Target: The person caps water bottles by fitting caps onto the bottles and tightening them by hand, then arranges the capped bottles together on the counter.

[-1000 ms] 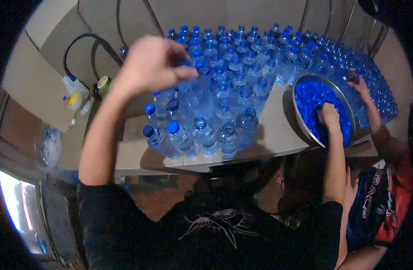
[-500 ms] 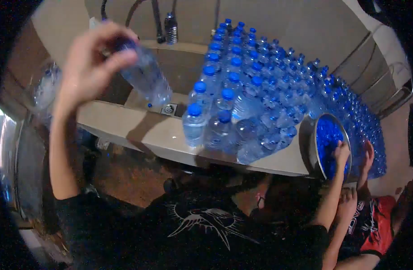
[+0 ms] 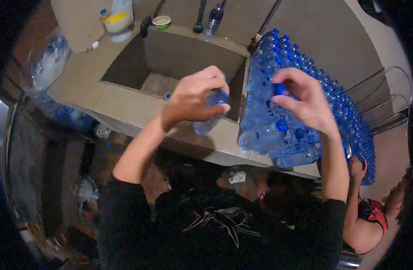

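My left hand (image 3: pixel 195 96) is closed around the upper part of a clear plastic bottle (image 3: pixel 204 127), held over the front ledge by the sink. Its neck is partly hidden by my fingers, and I cannot tell whether a cap is on it. My right hand (image 3: pixel 307 101) pinches a blue bottle cap (image 3: pixel 279 89) between thumb and fingers, a little to the right of that bottle. Below and behind the right hand stand rows of filled water bottles (image 3: pixel 256 123), many with blue caps. One bottle (image 3: pixel 298 158) appears to lie on its side at the front edge.
A tiled sink (image 3: pixel 188 56) lies beyond my left hand. On its back ledge are a dark-looking bottle (image 3: pixel 214 21), a small green-white tub (image 3: pixel 161 22) and a faucet (image 3: pixel 145 27). A metal rack (image 3: pixel 386 99) and another person's hand (image 3: pixel 357 170) are at the right.
My right hand has come out of the bowl of blue caps, bringing a cap up and left. The left hand has brought the bottle toward the middle. The view has shifted left.
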A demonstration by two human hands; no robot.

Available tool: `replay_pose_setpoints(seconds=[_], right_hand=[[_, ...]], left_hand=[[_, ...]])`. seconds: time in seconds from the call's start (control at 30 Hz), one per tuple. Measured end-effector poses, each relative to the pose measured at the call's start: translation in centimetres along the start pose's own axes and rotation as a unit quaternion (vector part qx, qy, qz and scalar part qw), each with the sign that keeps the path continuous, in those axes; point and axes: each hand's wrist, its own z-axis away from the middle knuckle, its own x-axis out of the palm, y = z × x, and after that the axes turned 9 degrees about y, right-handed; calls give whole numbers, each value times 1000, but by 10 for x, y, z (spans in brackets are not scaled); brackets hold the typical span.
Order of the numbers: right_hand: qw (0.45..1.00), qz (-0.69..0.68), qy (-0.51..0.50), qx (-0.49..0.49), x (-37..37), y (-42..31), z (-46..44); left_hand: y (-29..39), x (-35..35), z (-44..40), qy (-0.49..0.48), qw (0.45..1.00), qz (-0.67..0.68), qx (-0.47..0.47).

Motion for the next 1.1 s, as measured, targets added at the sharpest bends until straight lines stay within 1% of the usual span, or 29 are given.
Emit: replay_pose_setpoints(seconds=[0.03,0.07,0.1,0.17,0.2,0.3,0.33,0.4,0.53,0.63,0.73,0.8,0.83,0.87,0.9,0.93,0.97,1.0,1.03,1.07,1.1], right_hand=[[990,94,-2,-105,25,-9,-14],[985,97,-39,-139,31,-8,-21],[977,102,-75,-175,43,-4,-31],[974,133,-102,-153,56,-14,-34],[972,149,-117,-141,59,-19,-36],[948,190,-185,-176,66,-38,-43],[942,194,-194,-193,69,-38,-47],[930,200,-206,-229,74,-36,-55],[925,198,-220,-239,81,-35,-64],[923,215,-228,-224,82,-28,-67],[913,275,-208,-219,81,-18,-64],[903,334,-177,-203,87,-8,-62],[897,358,-165,-199,91,-5,-60],[890,382,-154,-195,96,-2,-57],[882,407,-141,-191,100,0,-56],[888,401,-111,-193,100,3,-53],[888,395,-120,-205,96,5,-55],[889,384,-130,-214,94,7,-55],[891,371,-140,-223,95,9,-54],[901,330,-99,-264,102,10,-53],[896,329,-60,-291,110,17,-51]], left_hand=[[-9,7,4,25,999,43,-2],[-9,22,3,47,995,86,-5],[-21,37,10,45,985,163,-42],[-36,61,24,42,940,319,-114],[-32,52,24,-36,912,355,-203],[-33,45,27,-11,938,300,-173],[-34,43,27,-20,930,328,-166],[-32,39,26,-19,929,328,-173],[-36,42,26,-1,919,359,-160],[-34,37,24,-44,928,296,-222],[-32,48,30,27,944,268,-189],[-12,65,30,151,951,94,-251],[0,73,30,209,938,5,-275],[7,84,32,186,934,-51,-300],[3,79,32,166,950,41,-261],[-7,67,31,146,956,134,-218],[-18,55,31,122,951,224,-175],[-46,49,24,89,954,277,-72],[-57,46,18,11,881,458,-115],[-63,40,23,-139,868,433,-200],[-69,35,23,-280,831,393,-276]])
